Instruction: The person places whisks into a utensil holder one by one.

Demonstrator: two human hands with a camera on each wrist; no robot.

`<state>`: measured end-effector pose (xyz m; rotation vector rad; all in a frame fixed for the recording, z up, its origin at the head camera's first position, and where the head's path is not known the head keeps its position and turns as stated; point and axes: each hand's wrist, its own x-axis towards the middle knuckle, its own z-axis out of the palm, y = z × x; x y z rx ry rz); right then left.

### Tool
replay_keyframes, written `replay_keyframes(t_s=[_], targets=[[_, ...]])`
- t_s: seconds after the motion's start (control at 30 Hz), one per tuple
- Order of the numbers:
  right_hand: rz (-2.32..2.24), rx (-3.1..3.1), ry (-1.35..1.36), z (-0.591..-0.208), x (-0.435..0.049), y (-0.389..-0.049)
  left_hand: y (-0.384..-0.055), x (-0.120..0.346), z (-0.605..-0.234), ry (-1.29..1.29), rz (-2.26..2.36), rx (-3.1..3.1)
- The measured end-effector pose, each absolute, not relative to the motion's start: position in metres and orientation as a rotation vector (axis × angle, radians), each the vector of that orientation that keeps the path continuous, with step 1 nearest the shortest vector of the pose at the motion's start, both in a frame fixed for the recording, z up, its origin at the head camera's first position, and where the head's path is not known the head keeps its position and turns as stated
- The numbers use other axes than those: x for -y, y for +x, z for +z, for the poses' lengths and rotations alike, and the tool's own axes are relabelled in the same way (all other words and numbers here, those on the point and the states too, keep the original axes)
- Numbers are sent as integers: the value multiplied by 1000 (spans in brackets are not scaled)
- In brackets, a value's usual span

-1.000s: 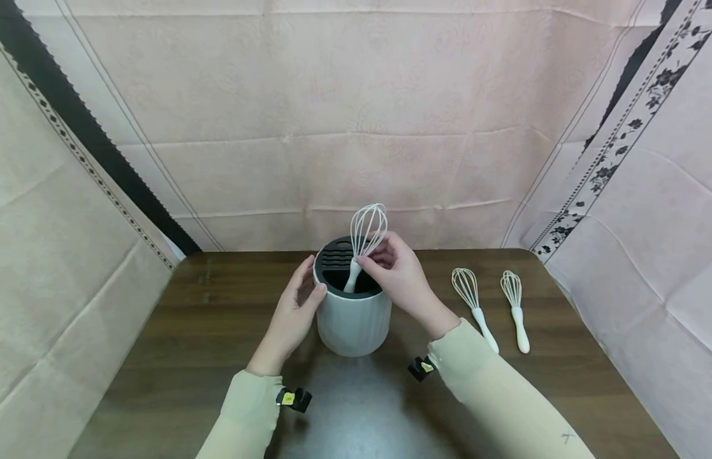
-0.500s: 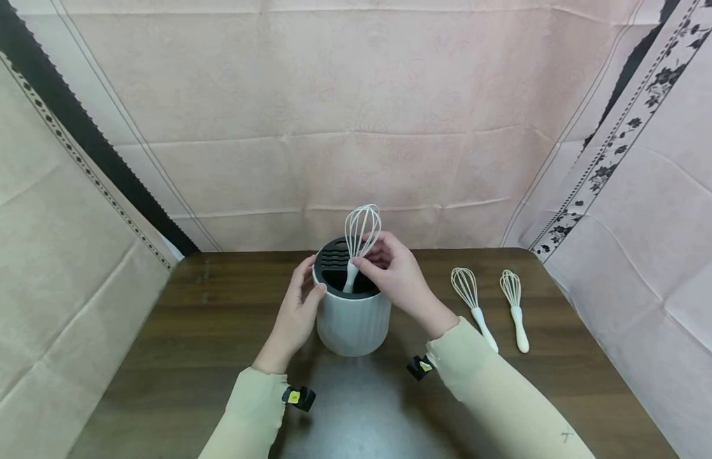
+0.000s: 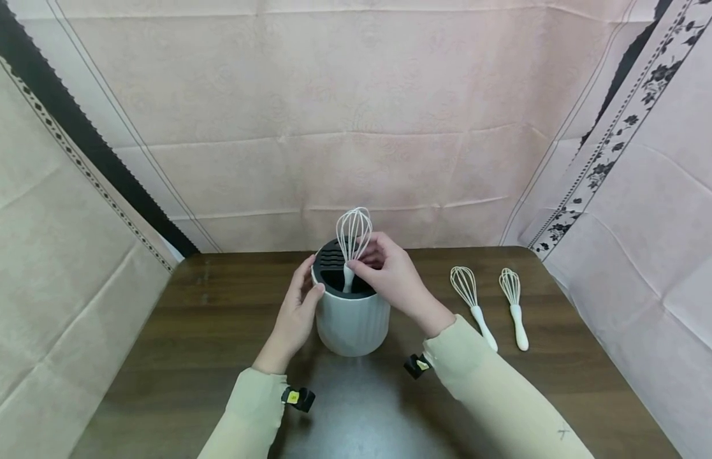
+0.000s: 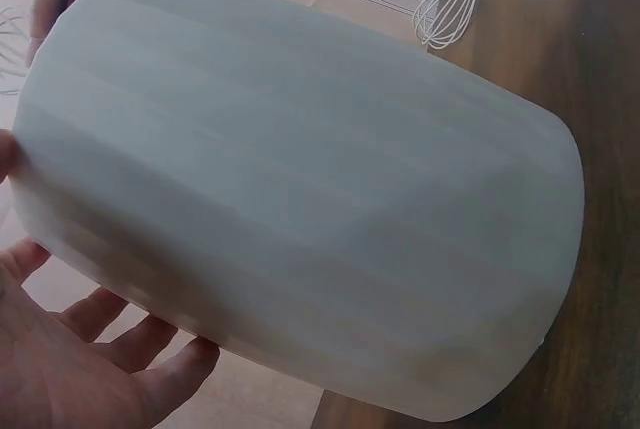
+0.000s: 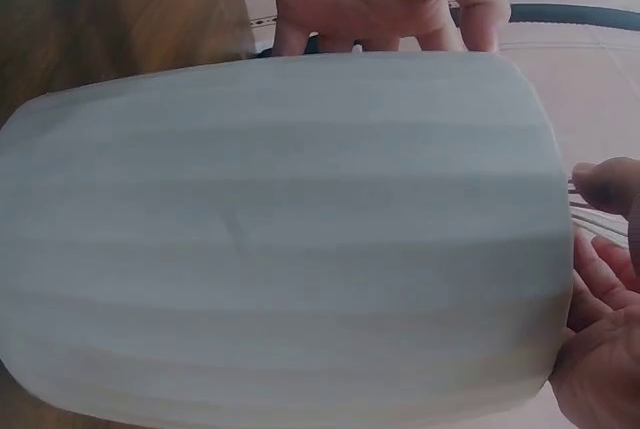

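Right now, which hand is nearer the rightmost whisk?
Right. The right hand is left of the rightmost whisk, at the holder's top; the left hand is farther left, at the holder's side.

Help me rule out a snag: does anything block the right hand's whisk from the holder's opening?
Nothing visible does: the whisk points handle-down into the opening of the holder, and the left hand holds its side, off the opening.

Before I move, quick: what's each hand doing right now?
Left hand: holding the white container by its side.
Right hand: closed, pinching a whisk, its handle down in the container's opening.
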<state>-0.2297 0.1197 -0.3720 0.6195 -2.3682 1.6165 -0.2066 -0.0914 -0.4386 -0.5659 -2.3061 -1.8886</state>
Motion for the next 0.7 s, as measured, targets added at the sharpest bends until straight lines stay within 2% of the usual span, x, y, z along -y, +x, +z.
replay_keyframes(t_s=[0.2, 0.5, 0.7], targets=[[1519, 2474, 601, -367, -109, -227, -199, 90, -423, -593, -1944, 2294], [1364, 2633, 657, -361, -93, -227, -215, 92, -449, -594, -1950, 2265], [1279, 2695, 677, -361, -93, -227, -208, 92, -436, -556, -1976, 2285]])
